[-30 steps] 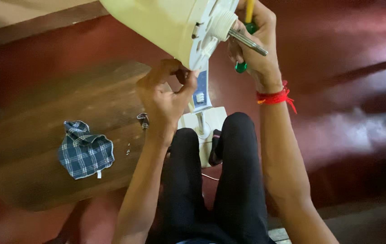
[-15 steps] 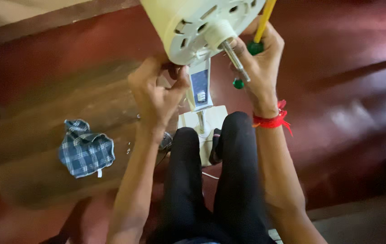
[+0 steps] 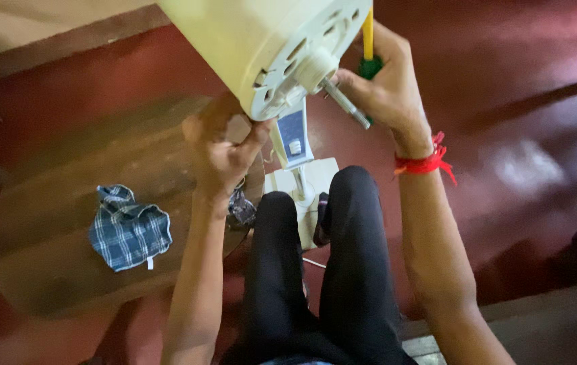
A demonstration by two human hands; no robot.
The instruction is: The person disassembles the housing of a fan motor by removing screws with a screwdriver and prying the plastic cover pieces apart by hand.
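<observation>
Cream plastic fills the top of the view: the round motor housing of a standing fan, tilted so that its vented face looks down toward the person. From the middle of that face a ribbed cream hub carries a bare metal shaft, whose long axis runs down and to the right, its free end pointing toward the right wrist. Below the housing, on the fan's neck, sits a blue rectangular control panel with a small pale patch in it; the neck runs down to a pale flat base between the person's knees, which are clad in black trousers.

The left hand is curled shut on the lower rim of the housing, fingers pressed together under its edge. The right hand closes around a screwdriver with a yellow and green handle standing nearly upright beside the housing; its fingers also lie just beside the shaft. A red thread band circles the right wrist.

A low round wooden table stands to the left, with a crumpled blue-and-white checked cloth lying on it. The floor is dark red and glossy, catching pale reflections on the right.
</observation>
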